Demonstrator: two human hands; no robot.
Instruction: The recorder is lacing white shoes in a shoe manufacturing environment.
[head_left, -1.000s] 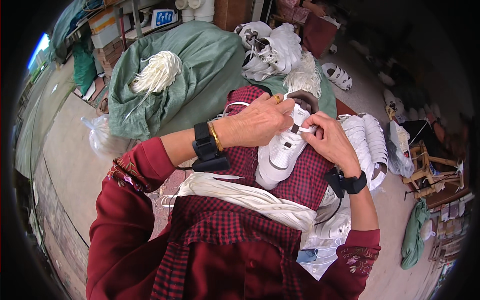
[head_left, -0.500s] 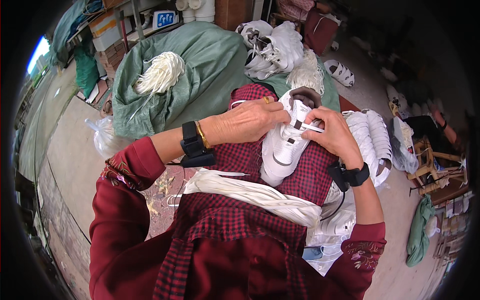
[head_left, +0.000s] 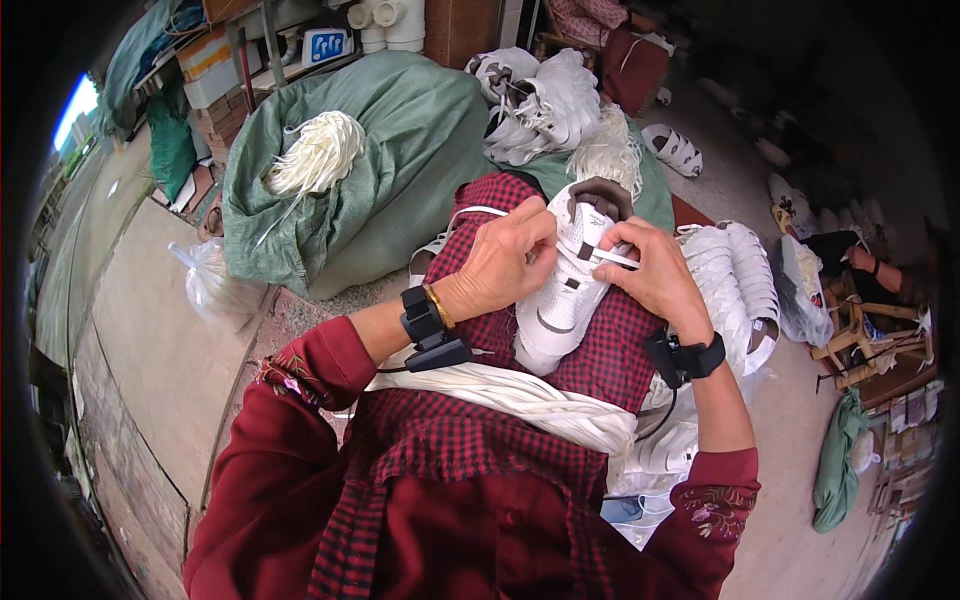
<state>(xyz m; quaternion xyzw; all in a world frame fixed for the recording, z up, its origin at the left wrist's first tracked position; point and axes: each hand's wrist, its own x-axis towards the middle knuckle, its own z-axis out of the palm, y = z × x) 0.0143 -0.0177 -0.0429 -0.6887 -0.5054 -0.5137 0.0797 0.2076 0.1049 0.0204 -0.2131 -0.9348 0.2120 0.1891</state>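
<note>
A white sneaker (head_left: 562,305) with a dark grey collar lining lies on my lap, its toe toward me. My right hand (head_left: 655,272) is at the right side of its tongue, thumb and forefinger pinching a flat white shoelace (head_left: 618,259). Just left of the eyelets is my left hand (head_left: 508,256), its fingers curled in a pinch. A length of white lace (head_left: 480,210) loops out behind its knuckles, while the fingertips partly hide what they grip. Across my lap, below the shoe, lies a bundle of white laces (head_left: 520,398).
Left of my knees, a green sack (head_left: 400,170) carries a heap of white laces (head_left: 322,152). White sneakers (head_left: 560,105) are piled ahead, and stacked white shoes (head_left: 735,285) stand to the right. A plastic bag (head_left: 215,285) sits on the floor at left. Another person (head_left: 595,20) sits at the back.
My left hand has drawn back left and slightly down from the eyelets, and its elbow has dropped. My right hand stays beside the tongue, still pinching lace.
</note>
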